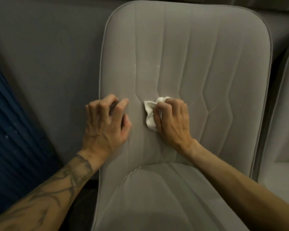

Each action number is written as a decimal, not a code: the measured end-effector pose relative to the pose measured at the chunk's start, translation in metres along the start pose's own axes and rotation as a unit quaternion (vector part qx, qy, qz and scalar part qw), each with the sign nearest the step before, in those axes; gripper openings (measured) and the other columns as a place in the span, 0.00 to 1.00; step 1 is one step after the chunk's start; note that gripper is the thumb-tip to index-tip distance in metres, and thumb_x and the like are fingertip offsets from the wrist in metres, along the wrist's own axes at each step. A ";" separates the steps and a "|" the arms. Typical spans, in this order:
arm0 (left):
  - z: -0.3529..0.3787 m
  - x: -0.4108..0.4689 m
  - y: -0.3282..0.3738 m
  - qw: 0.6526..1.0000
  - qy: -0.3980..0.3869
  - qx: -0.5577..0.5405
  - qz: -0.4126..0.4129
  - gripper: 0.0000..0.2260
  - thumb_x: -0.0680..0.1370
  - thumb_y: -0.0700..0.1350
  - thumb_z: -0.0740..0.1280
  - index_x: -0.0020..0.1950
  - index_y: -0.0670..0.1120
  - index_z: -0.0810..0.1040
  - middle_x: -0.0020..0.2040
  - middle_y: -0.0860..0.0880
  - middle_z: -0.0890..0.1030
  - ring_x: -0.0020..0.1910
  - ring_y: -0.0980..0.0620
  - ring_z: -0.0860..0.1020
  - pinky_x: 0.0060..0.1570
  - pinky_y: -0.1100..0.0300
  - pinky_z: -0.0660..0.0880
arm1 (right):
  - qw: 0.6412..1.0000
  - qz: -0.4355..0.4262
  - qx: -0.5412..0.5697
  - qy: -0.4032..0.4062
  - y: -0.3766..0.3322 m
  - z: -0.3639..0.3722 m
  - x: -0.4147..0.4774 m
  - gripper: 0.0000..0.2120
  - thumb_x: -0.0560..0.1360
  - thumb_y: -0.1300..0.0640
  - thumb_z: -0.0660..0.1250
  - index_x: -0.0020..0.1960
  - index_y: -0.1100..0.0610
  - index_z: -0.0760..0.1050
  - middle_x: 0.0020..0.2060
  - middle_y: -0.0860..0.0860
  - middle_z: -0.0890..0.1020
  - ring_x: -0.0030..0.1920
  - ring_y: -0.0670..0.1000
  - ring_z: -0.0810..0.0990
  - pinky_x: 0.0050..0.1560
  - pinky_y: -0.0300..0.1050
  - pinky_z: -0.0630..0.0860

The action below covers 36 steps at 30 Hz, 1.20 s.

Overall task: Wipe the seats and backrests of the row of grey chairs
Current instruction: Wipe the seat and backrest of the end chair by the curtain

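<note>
A grey upholstered chair fills the view, its stitched backrest (198, 55) upright and its seat (157, 197) below. My right hand (173, 120) grips a crumpled white cloth (149, 112) and presses it against the lower middle of the backrest. My left hand (107, 125) rests on the backrest's lower left part, close to its piped edge, fingers arched with the tips on the fabric. A dark patch shows under those fingers; I cannot tell whether it is an object or shadow. The two hands lie side by side, a short gap apart.
A second grey chair (287, 130) stands close on the right, its edge nearly touching this one. A plain grey wall (48, 64) lies to the left and behind. A dark blue ribbed surface (10, 122) fills the far left.
</note>
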<state>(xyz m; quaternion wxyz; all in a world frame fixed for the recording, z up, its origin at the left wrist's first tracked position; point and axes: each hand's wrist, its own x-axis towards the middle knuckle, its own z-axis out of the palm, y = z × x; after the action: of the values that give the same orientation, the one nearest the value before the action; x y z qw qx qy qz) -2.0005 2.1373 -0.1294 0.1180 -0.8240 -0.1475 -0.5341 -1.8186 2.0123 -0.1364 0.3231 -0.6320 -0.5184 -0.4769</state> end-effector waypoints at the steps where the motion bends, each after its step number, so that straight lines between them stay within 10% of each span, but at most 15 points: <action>1: 0.000 0.000 0.001 1.000 0.000 -0.001 -0.001 0.18 0.78 0.46 0.65 0.68 0.46 0.71 0.62 0.42 0.66 0.54 0.39 0.67 0.53 0.42 0.68 | 1.000 -0.014 0.002 -0.018 0.003 -0.005 0.001 0.12 0.79 0.59 0.70 0.57 0.55 0.68 0.49 0.61 0.80 0.47 0.61 0.77 0.48 0.54 0.72; 9: 0.002 -0.002 0.000 1.000 0.000 -0.001 -0.001 0.18 0.78 0.46 0.65 0.68 0.46 0.71 0.63 0.42 0.66 0.54 0.39 0.68 0.53 0.42 0.68 | 0.981 0.132 -0.039 0.138 0.014 -0.008 0.109 0.08 0.81 0.56 0.64 0.51 0.61 0.76 0.46 0.59 0.76 0.48 0.58 0.73 0.48 0.52 0.70; 14: 0.001 -0.002 0.001 1.000 -0.002 -0.010 0.002 0.18 0.79 0.46 0.65 0.68 0.46 0.71 0.63 0.43 0.66 0.55 0.39 0.69 0.54 0.41 0.70 | 0.999 0.007 -0.045 -0.020 0.000 -0.020 0.052 0.07 0.80 0.59 0.67 0.52 0.64 0.79 0.47 0.62 0.79 0.45 0.62 0.77 0.46 0.55 0.70; 22: 0.003 -0.003 0.001 1.000 0.000 -0.020 -0.001 0.17 0.79 0.46 0.65 0.68 0.46 0.72 0.63 0.42 0.66 0.55 0.39 0.67 0.53 0.41 0.71 | 0.985 0.121 -0.061 0.108 0.010 -0.014 0.137 0.07 0.80 0.58 0.63 0.53 0.61 0.77 0.47 0.60 0.77 0.48 0.60 0.76 0.48 0.53 0.70; 27: 0.003 -0.004 0.001 1.000 0.007 -0.021 -0.009 0.17 0.79 0.45 0.65 0.68 0.46 0.73 0.63 0.42 0.66 0.55 0.39 0.67 0.54 0.41 0.74 | 0.995 -0.072 -0.014 -0.069 -0.011 -0.026 0.067 0.06 0.79 0.61 0.68 0.50 0.65 0.80 0.43 0.63 0.78 0.42 0.62 0.77 0.42 0.54 0.73; 33: 0.005 -0.005 -0.001 1.000 0.004 -0.025 -0.012 0.16 0.79 0.46 0.65 0.67 0.46 0.73 0.64 0.43 0.66 0.56 0.39 0.67 0.54 0.41 0.71 | 0.994 0.056 -0.036 0.090 0.002 -0.009 0.155 0.07 0.80 0.57 0.64 0.52 0.60 0.76 0.46 0.59 0.76 0.47 0.59 0.76 0.46 0.53 0.70; 36: 0.006 -0.006 -0.001 0.999 0.011 -0.029 -0.009 0.17 0.79 0.46 0.66 0.68 0.47 0.73 0.64 0.43 0.67 0.55 0.39 0.67 0.54 0.41 0.72 | 0.998 0.039 0.002 0.048 -0.016 -0.002 0.104 0.06 0.80 0.59 0.65 0.52 0.62 0.77 0.45 0.60 0.76 0.45 0.60 0.75 0.46 0.54 0.71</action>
<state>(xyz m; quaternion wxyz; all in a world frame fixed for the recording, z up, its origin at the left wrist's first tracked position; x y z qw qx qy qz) -1.9982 2.1399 -0.1367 0.0912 -0.8197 -0.1378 -0.5485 -1.8341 2.0503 -0.0399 0.3675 -0.6275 -0.4778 -0.4928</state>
